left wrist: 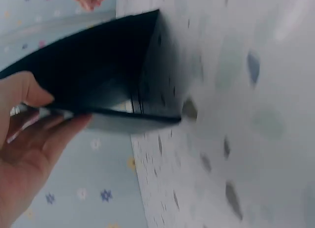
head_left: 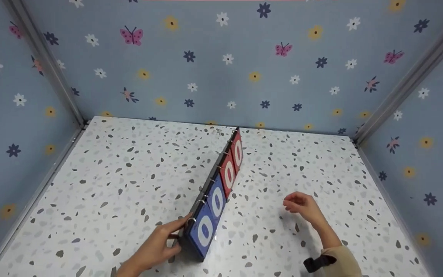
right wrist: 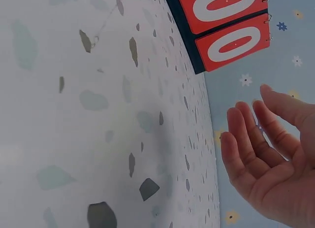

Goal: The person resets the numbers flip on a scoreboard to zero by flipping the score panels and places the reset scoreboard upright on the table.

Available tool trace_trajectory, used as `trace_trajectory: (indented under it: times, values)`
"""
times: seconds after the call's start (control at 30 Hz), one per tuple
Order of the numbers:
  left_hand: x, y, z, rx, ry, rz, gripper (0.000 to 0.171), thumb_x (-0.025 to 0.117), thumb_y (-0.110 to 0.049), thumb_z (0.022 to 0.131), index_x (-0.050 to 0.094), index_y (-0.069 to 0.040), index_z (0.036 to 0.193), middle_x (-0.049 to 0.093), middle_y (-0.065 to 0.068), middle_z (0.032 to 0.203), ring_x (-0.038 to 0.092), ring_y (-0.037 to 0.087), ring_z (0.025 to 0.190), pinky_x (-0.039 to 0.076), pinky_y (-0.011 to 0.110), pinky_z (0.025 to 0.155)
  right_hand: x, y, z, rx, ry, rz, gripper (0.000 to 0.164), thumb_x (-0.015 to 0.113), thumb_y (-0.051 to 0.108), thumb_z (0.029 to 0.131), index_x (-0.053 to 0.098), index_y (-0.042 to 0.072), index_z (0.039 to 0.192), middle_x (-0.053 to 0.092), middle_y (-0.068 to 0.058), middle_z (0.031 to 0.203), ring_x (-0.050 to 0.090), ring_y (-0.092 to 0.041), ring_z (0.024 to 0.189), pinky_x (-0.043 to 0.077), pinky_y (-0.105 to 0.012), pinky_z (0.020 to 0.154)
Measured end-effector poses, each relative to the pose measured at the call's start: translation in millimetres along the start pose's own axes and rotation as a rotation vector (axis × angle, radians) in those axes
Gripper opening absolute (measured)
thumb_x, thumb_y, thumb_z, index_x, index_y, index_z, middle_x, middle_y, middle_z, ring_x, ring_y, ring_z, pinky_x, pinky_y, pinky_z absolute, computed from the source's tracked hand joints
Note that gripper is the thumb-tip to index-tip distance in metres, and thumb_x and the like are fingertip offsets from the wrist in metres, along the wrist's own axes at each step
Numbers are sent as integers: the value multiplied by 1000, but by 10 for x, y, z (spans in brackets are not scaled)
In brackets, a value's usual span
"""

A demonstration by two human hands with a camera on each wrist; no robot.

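Observation:
A tabletop flip scoreboard (head_left: 217,202) stands like a tent on the speckled table, running away from me. Its face has two blue cards near me and two red cards farther off, each with a white 0, hung on metal rings. At the near end my left hand (head_left: 156,242) pinches one panel. The left wrist view shows the thumb (left wrist: 37,92) on the dark inner side of the board (left wrist: 98,65) and the fingers on its outer side. My right hand (head_left: 302,207) hovers to the right of the scoreboard, holding nothing, its fingers loosely bent; the right wrist view shows the bare palm (right wrist: 275,183).
The white table (head_left: 121,173) with grey flecks is walled on three sides by blue panels (head_left: 206,42) printed with flowers and butterflies. Metal posts (head_left: 48,57) stand in the corners. The scoreboard's far end is close to the back wall.

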State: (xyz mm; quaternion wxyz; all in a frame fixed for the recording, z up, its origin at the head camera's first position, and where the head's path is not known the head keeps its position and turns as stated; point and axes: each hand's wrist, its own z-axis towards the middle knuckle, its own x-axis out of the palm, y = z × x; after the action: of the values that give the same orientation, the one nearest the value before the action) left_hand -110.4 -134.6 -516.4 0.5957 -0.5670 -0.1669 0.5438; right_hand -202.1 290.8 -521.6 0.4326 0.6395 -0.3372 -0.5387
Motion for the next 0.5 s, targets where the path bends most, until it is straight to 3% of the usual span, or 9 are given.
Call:
trace_trajectory:
  times: [0.2,0.3,0.5]
  values:
    - [-247,155,101,-20,122,-131,71,57,18,69,38,-6,133,41,13,132,47,32,111,49,30,75,-27,40,158,52,79,-2,34,63,19,83,55,-9,101,63,-12,88,61,-22,80,50,-31,68]
    - [-339,210,147,-20,167,-135,70,56,18,70,40,-8,133,42,13,132,47,30,111,48,30,76,-38,60,219,78,102,-25,38,62,20,84,53,-10,104,62,-12,92,60,-23,82,50,-34,69]
    - [-513,324,271,1,208,-120,69,50,21,67,42,-4,131,44,17,129,47,27,112,47,32,80,-54,129,375,129,63,-65,44,63,25,83,51,-6,112,61,-14,100,59,-21,86,49,-38,73]
